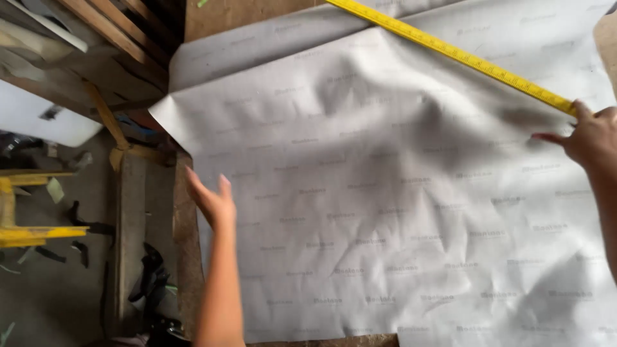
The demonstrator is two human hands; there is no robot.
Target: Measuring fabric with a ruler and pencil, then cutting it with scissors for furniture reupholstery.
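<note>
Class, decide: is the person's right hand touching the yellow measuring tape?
Touching. The head view shows the right hand with its thumb pressed on the end of the yellow measuring tape, which lies across the grey sheet.

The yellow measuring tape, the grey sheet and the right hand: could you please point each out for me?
yellow measuring tape (450,50), head view, middle of its strip.
grey sheet (385,212), head view, wrinkled centre.
right hand (588,138), head view, back of hand.

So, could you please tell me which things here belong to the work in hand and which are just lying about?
In use:
- grey sheet
- yellow measuring tape
- left hand
- right hand

Lying about:
- wooden slats
- yellow frame
- black scraps
</note>
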